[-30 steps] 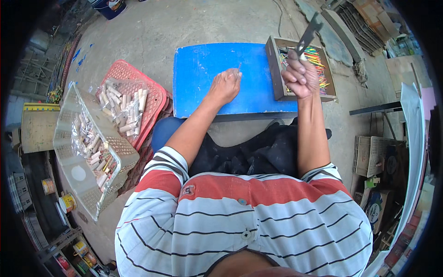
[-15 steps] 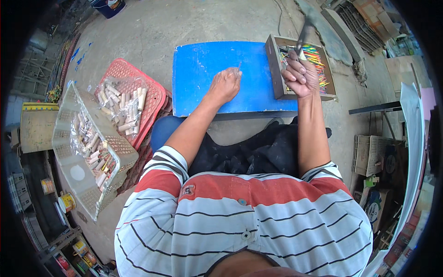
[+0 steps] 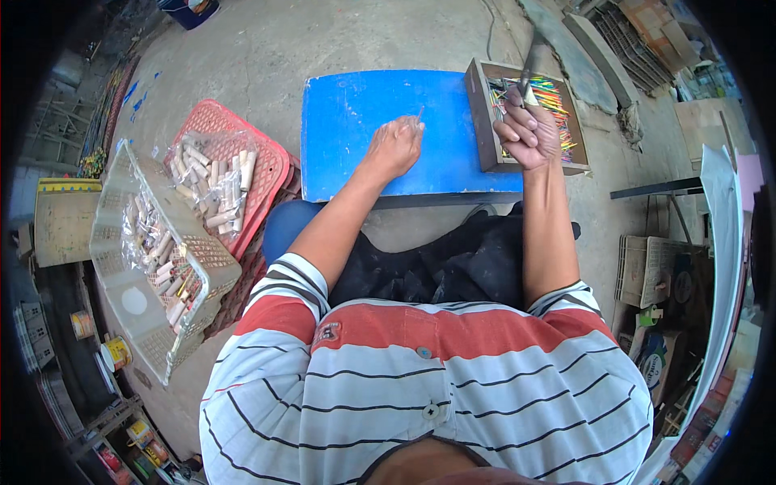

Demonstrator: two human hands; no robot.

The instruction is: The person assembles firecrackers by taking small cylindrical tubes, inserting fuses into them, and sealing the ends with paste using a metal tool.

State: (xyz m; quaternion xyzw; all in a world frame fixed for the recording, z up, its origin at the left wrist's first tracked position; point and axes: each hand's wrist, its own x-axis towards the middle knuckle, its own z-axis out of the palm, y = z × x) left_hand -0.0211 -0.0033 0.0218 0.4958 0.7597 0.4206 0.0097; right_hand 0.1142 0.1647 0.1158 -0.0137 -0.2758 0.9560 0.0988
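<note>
My left hand (image 3: pixel 395 147) is closed above the blue tabletop (image 3: pixel 347 105), pinching a thin reddish stick (image 3: pixel 420 112) whose tip points up past the fingers. Most of the stick is hidden in my grip. Over the near side of a wooden box (image 3: pixel 478 121), my right hand (image 3: pixel 529 134) is wrapped round a long dark blade-like tool (image 3: pixel 531 66) that stands upright. A pale part shows at its base, and its exact kind is unclear. Inside the box lie many thin colourful sticks (image 3: pixel 550 101), partly covered by my right hand.
On the left, a red plastic basket (image 3: pixel 279 166) carries a clear bag of pale wooden cylinders (image 3: pixel 217 182). A tilted whitish basket (image 3: pixel 206 279) beside it holds more cylinders. A dark bar (image 3: pixel 655 188) juts in from the right, and a dark blue bucket (image 3: pixel 190 12) stands far off.
Both hands keep nearly the same place and grip. The dark tool in my right hand has tilted very slightly.
</note>
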